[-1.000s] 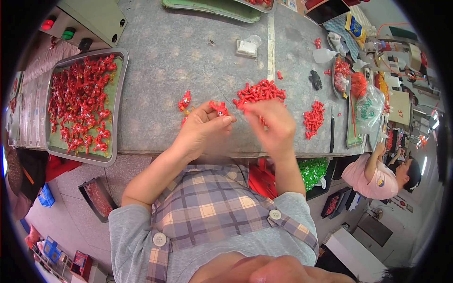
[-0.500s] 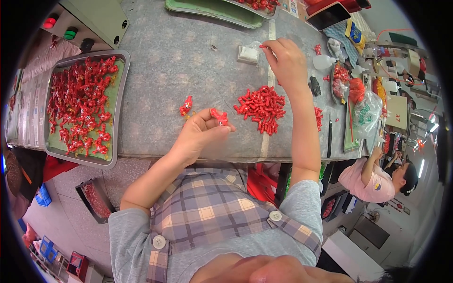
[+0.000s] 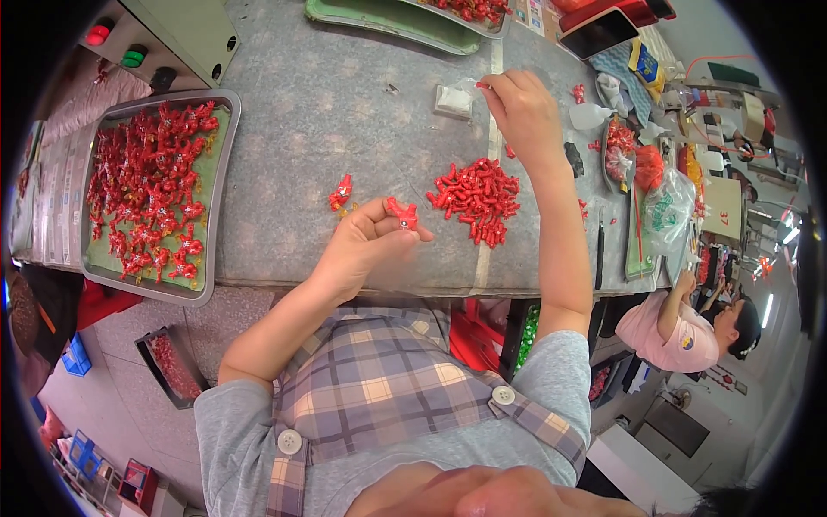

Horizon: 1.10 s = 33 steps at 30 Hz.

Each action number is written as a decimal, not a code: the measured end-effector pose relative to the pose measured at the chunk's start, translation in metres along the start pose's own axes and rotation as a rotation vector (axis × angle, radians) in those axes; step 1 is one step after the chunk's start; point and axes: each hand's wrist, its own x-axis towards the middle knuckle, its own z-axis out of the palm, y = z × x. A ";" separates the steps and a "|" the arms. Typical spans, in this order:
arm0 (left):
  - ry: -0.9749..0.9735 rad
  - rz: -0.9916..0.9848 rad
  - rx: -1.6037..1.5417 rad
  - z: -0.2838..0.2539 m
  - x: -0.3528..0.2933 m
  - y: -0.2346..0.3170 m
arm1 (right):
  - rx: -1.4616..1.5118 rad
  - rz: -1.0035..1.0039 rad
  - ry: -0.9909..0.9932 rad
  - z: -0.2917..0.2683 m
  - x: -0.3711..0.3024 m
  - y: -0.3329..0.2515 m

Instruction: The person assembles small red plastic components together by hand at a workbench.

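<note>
Between the thumb and fingers of my left hand [image 3: 355, 254] is a small red plastic figure [image 3: 402, 210] with white markings, held just above the near part of the table. My right hand [image 3: 524, 108] is farther off, pinching a small red piece [image 3: 481, 84] by its end. That piece is beside a small white block-like holder [image 3: 453, 101], and I cannot tell whether they touch. A heap of small red parts [image 3: 475, 202] lies between my two arms. To the left of my left hand, another red figure [image 3: 341, 193] with yellowish bits lies on the table.
At left, a metal tray [image 3: 226, 146] carries many red figures on a green lining. A green-lined tray [image 3: 392, 28] sits at the far edge. A phone [image 3: 600, 33], white bottle [image 3: 590, 115], black-handled tool [image 3: 600, 250] and plastic bag [image 3: 672, 207] are on the right. A person [image 3: 672, 327] sits beyond.
My right forearm has shifted slightly to the right, while its fingers stay by the white holder. My left hand keeps its grip on the red figure.
</note>
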 end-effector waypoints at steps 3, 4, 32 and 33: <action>-0.006 0.008 0.009 0.000 0.000 -0.001 | 0.007 0.022 -0.012 0.001 -0.001 -0.001; -0.005 0.005 0.007 0.000 0.000 -0.002 | -0.011 -0.001 -0.008 0.001 -0.001 -0.002; 0.045 0.075 0.007 -0.001 -0.002 -0.004 | 0.075 0.077 0.154 -0.002 -0.013 -0.015; 0.045 0.076 0.009 -0.001 -0.002 -0.004 | 0.075 0.078 0.156 0.000 -0.013 -0.015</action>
